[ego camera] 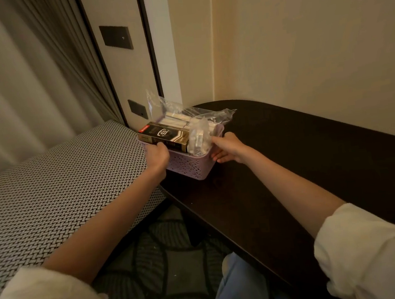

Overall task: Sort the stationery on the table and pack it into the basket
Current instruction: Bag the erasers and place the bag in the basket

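Note:
A lilac plastic basket [188, 167] with a cut-out flower pattern stands at the left end of the dark table [302, 162]. Inside it lie a black pen box [165, 134] marked 0.5, a clear bag of white sticks [178, 112] and a small clear packet [199, 137]. My left hand [159, 154] grips the basket's left rim, fingers curled over the edge by the pen box. My right hand [228, 148] grips the right side, thumb on the rim and fingers on the wall.
A bench cushion [56, 188] with a woven black-and-white pattern lies left of the table, lower down. Curtains hang at far left. A wall with dark switch plates [116, 37] rises behind the basket. Patterned carpet and my knee [242, 286] are below.

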Motion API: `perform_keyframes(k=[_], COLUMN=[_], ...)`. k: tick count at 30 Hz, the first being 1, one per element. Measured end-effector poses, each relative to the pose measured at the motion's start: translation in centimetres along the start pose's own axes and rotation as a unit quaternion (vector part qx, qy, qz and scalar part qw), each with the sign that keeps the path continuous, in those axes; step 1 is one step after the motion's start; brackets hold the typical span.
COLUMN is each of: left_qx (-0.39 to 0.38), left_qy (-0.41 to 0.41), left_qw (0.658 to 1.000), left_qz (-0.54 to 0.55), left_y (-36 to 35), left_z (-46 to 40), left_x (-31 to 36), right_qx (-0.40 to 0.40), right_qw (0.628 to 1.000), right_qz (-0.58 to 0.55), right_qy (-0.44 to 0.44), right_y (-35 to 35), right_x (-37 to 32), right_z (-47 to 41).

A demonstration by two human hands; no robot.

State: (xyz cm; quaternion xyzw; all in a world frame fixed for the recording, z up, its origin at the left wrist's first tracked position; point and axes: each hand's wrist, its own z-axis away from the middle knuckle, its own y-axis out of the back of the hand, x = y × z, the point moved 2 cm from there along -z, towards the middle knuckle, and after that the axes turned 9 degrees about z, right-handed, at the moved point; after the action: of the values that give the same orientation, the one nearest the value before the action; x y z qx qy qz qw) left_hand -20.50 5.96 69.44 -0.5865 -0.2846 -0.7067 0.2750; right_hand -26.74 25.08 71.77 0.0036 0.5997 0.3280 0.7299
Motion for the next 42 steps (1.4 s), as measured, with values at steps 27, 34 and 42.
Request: perform_keyframes(k=[27,34,42], left_qx=[-0.103,-0.137,-0.151], left_qy=[0.030,0.056,0.075], left_qw=[0.994,0.986,0.979], left_qz=[0.024,0.080,0.111], left_y=[-16.1,-23.8,-30.0], left_z=[-0.4,-1.4,-3.0], left_x=[4.6,5.3,5.6], right_qx=[0.202,0.236,0.241], right_qw=[0.978,0.971,0.969], right_qz=[0.052,0.046,0.059], right_qy=[0.028,0.013,-0.008], right_y=[13.2,19.2,24.2], right_x=[4.0,5.7,7.1], right_z=[-6.7,-9.4,-12.5])
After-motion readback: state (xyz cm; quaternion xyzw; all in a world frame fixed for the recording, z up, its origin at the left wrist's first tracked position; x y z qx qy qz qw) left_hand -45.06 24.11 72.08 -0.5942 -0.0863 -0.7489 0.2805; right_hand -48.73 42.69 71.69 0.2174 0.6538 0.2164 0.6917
